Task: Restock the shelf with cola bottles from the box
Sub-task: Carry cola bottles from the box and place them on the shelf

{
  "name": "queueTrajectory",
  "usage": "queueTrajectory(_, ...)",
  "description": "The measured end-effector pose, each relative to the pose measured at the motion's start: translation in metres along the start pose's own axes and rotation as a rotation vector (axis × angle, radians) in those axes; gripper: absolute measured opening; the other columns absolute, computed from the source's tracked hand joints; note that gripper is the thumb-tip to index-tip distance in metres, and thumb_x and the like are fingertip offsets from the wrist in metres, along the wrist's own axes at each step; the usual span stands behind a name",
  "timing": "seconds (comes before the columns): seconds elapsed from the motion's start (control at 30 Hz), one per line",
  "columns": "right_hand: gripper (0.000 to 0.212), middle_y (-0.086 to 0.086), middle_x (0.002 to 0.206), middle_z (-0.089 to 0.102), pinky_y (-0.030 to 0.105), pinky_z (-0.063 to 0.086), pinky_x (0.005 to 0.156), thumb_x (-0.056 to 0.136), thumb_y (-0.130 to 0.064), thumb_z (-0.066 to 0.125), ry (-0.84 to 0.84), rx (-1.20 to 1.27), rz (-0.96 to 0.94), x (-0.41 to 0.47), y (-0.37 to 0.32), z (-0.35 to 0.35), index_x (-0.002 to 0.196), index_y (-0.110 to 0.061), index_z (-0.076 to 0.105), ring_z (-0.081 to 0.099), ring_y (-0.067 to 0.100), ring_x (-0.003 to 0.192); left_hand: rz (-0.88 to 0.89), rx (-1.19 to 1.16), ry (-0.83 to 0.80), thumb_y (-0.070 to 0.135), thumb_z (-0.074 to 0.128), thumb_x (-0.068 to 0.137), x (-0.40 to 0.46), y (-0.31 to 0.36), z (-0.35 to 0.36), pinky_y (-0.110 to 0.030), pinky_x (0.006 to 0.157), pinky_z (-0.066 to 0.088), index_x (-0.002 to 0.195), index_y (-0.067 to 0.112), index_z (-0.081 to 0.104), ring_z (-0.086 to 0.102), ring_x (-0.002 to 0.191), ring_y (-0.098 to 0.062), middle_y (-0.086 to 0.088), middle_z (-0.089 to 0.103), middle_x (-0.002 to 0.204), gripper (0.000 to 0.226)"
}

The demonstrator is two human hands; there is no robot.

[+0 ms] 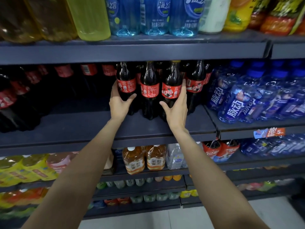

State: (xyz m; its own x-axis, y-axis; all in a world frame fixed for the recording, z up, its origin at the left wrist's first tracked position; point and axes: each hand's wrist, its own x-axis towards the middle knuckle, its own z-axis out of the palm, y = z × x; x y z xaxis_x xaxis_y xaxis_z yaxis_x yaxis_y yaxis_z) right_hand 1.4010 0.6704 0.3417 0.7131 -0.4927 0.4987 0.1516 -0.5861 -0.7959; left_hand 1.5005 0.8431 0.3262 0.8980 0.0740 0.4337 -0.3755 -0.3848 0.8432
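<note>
Middle shelf (pixel 82 129), dark blue, centre bay: we count four cola bottles (pixel 149 90) upright in the front row, red labels facing out, with more cola caps and shoulders visible behind them in the shadow. Our left hand (pixel 118 103) wraps the leftmost bottle (pixel 126 83), thumb across its front below the label, fingers curled round its left side. Our right hand (pixel 177 106) holds the third bottle (pixel 170 88), thumb stretched under the label at the front, fingers curled up the bottle's right side between it and the fourth bottle (pixel 195 85). The second bottle stands between our two hands, touched by neither as far as we can tell. Left of this group, same shelf: larger cola bottles (pixel 14 96), dim and blurred. Right bay, same level: blue bottles (pixel 244 103) with blue caps, tilted and crowded together. Upper shelf: yellow bottles (pixel 89 17), pale blue water bottles (pixel 153 15), a white bottle (pixel 212 14). Lower shelf: two amber tea bottles (pixel 134 160), a clear bottle (pixel 175 157), red-wrapped cola tops (pixel 221 150). An orange price tag (pixel 269 133) hangs on the right bay's edge. The box is not in our view.
</note>
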Motion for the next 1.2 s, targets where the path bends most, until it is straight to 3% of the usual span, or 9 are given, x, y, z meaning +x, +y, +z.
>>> queueTrajectory(0.2, 0.101, 0.011, 0.148, 0.030, 0.040, 0.039, 0.104, 0.081, -0.020, 0.073, -0.013, -0.157, 0.007, -0.011, 0.006, 0.004, 0.151, -0.019, 0.000, 0.035, 0.024, 0.135, -0.024, 0.006, -0.021, 0.028, 0.073, 0.081, -0.009, 0.004, 0.003, -0.040, 0.111, 0.037, 0.151, 0.014, 0.014, 0.039, 0.135, -0.024, -0.010, 0.037, 0.149, 0.093)
queueTrajectory(0.33, 0.096, 0.012, 0.154, 0.022, 0.039, 0.028, 0.114, 0.087, -0.022, 0.067, -0.071, -0.178, 0.057, -0.033, 0.004, 0.002, 0.151, -0.016, -0.003, 0.023, 0.025, 0.142, -0.128, 0.005, -0.063, 0.020, 0.067, 0.086, -0.028, 0.012, -0.003, -0.024, 0.108, 0.022, 0.152, 0.013, -0.003, 0.023, 0.143, -0.024, -0.012, 0.023, 0.156, 0.097)
queueTrajectory(0.43, 0.086, 0.012, 0.155, 0.023, 0.044, 0.023, 0.117, 0.091, -0.020, 0.062, -0.077, -0.207, 0.071, -0.053, 0.000, -0.006, 0.151, -0.012, 0.001, 0.018, 0.025, 0.144, -0.216, -0.020, -0.123, 0.030, 0.062, 0.087, -0.049, 0.017, -0.013, -0.027, 0.109, 0.024, 0.151, 0.019, -0.007, 0.033, 0.137, -0.029, -0.015, 0.033, 0.150, 0.095)
queueTrajectory(0.5, 0.074, 0.013, 0.153, 0.028, 0.046, 0.023, 0.116, 0.092, -0.019, 0.059, -0.051, -0.279, 0.034, -0.066, -0.002, -0.014, 0.149, -0.007, 0.014, 0.021, 0.028, 0.143, -0.214, -0.028, -0.193, 0.034, 0.060, 0.086, -0.066, 0.022, -0.018, -0.035, 0.110, 0.033, 0.152, 0.023, -0.002, 0.039, 0.133, -0.027, -0.011, 0.039, 0.147, 0.092)
queueTrajectory(0.7, 0.036, 0.009, 0.115, 0.064, 0.037, 0.042, 0.094, 0.092, -0.020, 0.053, 0.066, -0.504, -0.077, -0.115, 0.001, -0.065, 0.126, -0.010, 0.055, 0.055, 0.027, 0.109, -0.089, -0.085, -0.348, 0.026, 0.060, 0.092, -0.144, 0.040, -0.019, -0.022, 0.104, 0.031, 0.137, 0.029, 0.041, 0.039, 0.130, -0.006, 0.012, 0.044, 0.139, 0.049)
queueTrajectory(0.83, 0.027, 0.004, 0.090, 0.069, 0.030, 0.044, 0.078, 0.087, -0.020, 0.051, 0.098, -0.563, -0.099, -0.180, 0.014, -0.110, 0.106, -0.010, 0.067, 0.057, 0.017, 0.085, -0.007, -0.218, -0.580, 0.012, 0.059, 0.092, -0.216, 0.042, -0.018, -0.019, 0.097, 0.042, 0.121, 0.024, 0.054, 0.054, 0.114, -0.002, 0.008, 0.060, 0.120, 0.032)
queueTrajectory(0.9, 0.025, 0.002, 0.089, 0.070, 0.033, 0.050, 0.073, 0.088, -0.023, 0.053, 0.084, -0.575, -0.018, -0.228, 0.030, -0.134, 0.105, -0.012, 0.068, 0.062, 0.020, 0.081, 0.003, -0.287, -0.763, 0.006, 0.057, 0.093, -0.255, 0.041, -0.019, -0.015, 0.090, 0.044, 0.116, 0.021, 0.058, 0.060, 0.104, -0.003, 0.007, 0.066, 0.109, 0.027)
queueTrajectory(1.03, 0.023, 0.001, 0.094, 0.071, 0.033, 0.055, 0.067, 0.088, -0.025, 0.056, 0.083, -0.559, 0.289, -0.337, 0.061, -0.193, 0.107, -0.017, 0.065, 0.068, 0.022, 0.082, -0.074, -0.314, -1.008, 0.018, 0.055, 0.091, -0.326, 0.040, -0.010, -0.017, 0.081, 0.048, 0.108, 0.015, 0.063, 0.066, 0.091, -0.007, 0.006, 0.071, 0.093, 0.019)
queueTrajectory(1.2, 0.033, -0.004, 0.103, 0.069, 0.036, 0.052, 0.084, 0.088, -0.019, 0.060, 0.080, -0.452, 0.806, -0.454, 0.090, -0.281, 0.121, -0.022, 0.057, 0.065, 0.014, 0.094, -0.221, -0.147, -1.324, 0.035, 0.061, 0.077, -0.420, 0.051, 0.035, -0.029, 0.088, 0.049, 0.098, 0.030, 0.063, 0.065, 0.094, -0.017, 0.002, 0.070, 0.095, 0.021)
